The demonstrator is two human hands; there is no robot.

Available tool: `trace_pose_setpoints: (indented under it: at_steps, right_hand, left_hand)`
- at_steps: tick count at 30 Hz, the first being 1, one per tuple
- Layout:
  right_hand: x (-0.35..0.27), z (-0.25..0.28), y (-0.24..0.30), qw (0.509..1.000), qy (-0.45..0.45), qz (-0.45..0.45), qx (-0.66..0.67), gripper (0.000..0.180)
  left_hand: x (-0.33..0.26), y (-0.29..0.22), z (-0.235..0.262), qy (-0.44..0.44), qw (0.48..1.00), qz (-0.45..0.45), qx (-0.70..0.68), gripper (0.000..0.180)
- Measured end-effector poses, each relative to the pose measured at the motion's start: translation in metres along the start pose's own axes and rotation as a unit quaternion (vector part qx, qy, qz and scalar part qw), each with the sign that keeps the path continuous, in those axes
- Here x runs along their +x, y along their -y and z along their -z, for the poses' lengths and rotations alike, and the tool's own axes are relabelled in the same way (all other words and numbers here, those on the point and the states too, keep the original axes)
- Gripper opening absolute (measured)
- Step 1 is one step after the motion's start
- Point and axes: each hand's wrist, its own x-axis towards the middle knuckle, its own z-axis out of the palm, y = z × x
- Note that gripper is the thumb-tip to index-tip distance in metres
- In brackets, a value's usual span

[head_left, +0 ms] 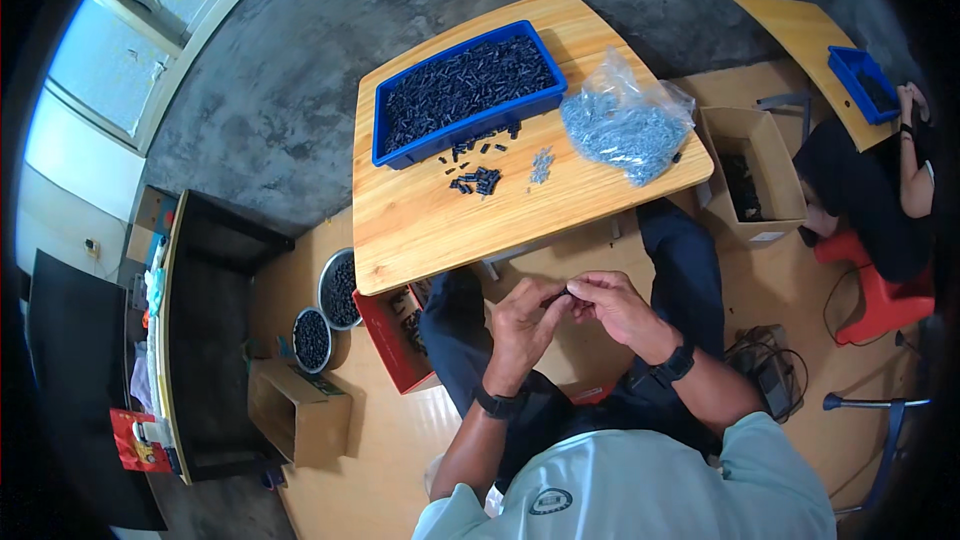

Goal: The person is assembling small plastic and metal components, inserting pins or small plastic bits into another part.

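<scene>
Above my lap, just off the table's near edge, my left hand (527, 322) and my right hand (612, 306) meet fingertip to fingertip. Both are pinched around a small black part (565, 291), mostly hidden by the fingers. On the wooden table (430, 230) lies a loose pile of small black cylindrical pieces (482, 181). Beside it is a little heap of small silvery metal pieces (541, 166). Behind them stands a blue tray (470, 122) full of similar black pieces. A clear plastic bag (625, 125) of silvery pieces sits at the right.
Left of my legs are a red box (385, 340), two metal bowls (325, 285) of black pieces and a cardboard box (300, 410). Another cardboard box (755, 175) stands right of the table. Farther right, a person (870, 190) sits on a red stool (880, 290) at another table.
</scene>
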Motion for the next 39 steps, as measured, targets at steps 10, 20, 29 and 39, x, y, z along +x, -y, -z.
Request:
trace_pose_setpoints:
  at_steps: [10,20,29,39]
  right_hand:
    - [-0.014,-0.019,0.012,0.999,0.05,-0.002,0.018,0.021]
    - [-0.034,-0.024,0.035,0.984,0.156,0.002,-0.087,0.019]
    - [-0.045,-0.021,0.039,0.966,0.15,0.06,-0.203,0.015]
    - [-0.058,-0.024,0.047,0.905,0.127,0.198,-0.354,0.01]
  left_hand:
    - [-0.012,-0.019,0.011,-0.031,0.998,0.014,-0.056,0.018]
    - [-0.013,-0.036,0.032,0.107,0.988,0.012,-0.11,0.025]
    - [-0.023,-0.032,0.02,0.082,0.98,0.033,-0.179,0.03]
    - [-0.025,-0.045,0.021,0.075,0.993,-0.063,-0.073,0.032]
